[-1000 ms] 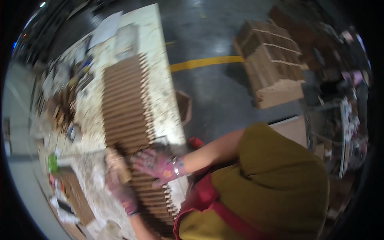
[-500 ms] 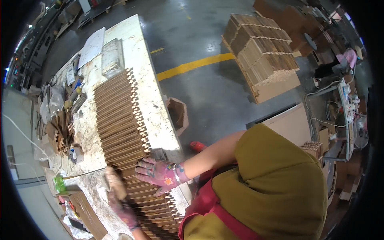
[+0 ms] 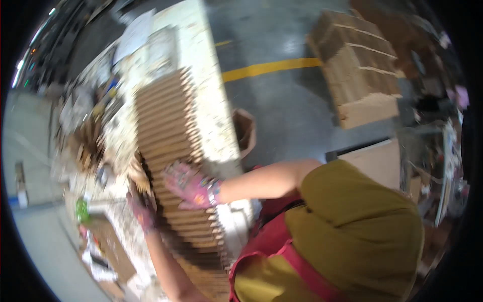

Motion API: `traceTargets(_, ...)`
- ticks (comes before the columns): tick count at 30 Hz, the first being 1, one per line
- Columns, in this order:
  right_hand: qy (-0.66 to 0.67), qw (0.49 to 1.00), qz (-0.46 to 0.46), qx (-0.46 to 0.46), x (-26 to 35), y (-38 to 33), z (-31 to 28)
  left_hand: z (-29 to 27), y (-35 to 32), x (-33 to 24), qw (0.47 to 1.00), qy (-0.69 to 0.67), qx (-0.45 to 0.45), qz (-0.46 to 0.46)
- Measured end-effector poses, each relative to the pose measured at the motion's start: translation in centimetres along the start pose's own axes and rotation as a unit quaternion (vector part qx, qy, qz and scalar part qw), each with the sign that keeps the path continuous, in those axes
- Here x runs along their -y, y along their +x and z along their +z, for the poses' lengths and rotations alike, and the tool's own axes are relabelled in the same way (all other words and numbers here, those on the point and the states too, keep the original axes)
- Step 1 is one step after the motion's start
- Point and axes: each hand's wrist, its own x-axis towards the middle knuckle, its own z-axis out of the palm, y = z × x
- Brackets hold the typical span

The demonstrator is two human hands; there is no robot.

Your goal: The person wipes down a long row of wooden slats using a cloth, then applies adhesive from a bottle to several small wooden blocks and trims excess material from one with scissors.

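A long row of narrow brown wooden strips (image 3: pixel 163 113), packed side by side with pale notched ends, lies along the worktable (image 3: pixel 221 118). My right hand (image 3: pixel 188 185), in a purple patterned glove, rests flat on the strips with its fingers stretched out. Beside the row's left edge, my left hand (image 3: pixel 142 210), gloved too, is closed round a tan, brush-like object (image 3: pixel 139 171). Motion blur hides its exact kind. It is at the side of the strips; whether it touches them I cannot tell.
Loose wood pieces (image 3: pixel 89 138) and plastic bags clutter the table's left side. A clear-wrapped bundle (image 3: pixel 162 48) and a paper sheet (image 3: pixel 135 35) lie at the far end. An open carton (image 3: pixel 245 132) stands right of the table; stacked boards (image 3: pixel 354 65) stand on the floor beyond.
My left hand has moved forward along the strips' left edge with the tan object. My right hand stays flat on the strips, a little further forward. The whole view has shifted and blurred.
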Motion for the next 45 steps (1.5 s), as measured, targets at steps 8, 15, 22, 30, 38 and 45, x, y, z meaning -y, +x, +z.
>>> traceTargets(8, -0.099, 0.983, 0.076, 0.134, -4.2, 1.6, -7.1, -0.6, 5.0, -11.3, 0.99, -0.005, 0.116, 0.08)
traceTargets(15, -0.082, 0.988, 0.044, 0.126, -5.1, 1.2, -7.7, -1.7, 8.0, -4.7, 0.972, -0.174, 0.022, -0.155)
traceTargets(22, -0.249, 0.949, 0.173, 0.084, -11.7, 5.6, -8.3, 4.9, 14.5, -15.2, 0.993, -0.033, 0.024, 0.111)
traceTargets(30, -0.198, 0.965, 0.169, 0.041, -12.4, 7.3, -11.3, 1.6, 18.1, -6.6, 0.997, -0.037, -0.061, 0.0)
traceTargets(38, -0.219, 0.956, 0.197, 0.017, -16.9, 10.1, -10.7, 9.4, 22.0, -16.1, 0.978, -0.123, -0.064, 0.158)
traceTargets(45, -0.269, 0.956, 0.092, -0.073, -18.9, 10.3, -9.5, 2.9, 18.6, -6.2, 0.987, -0.121, -0.079, -0.065)
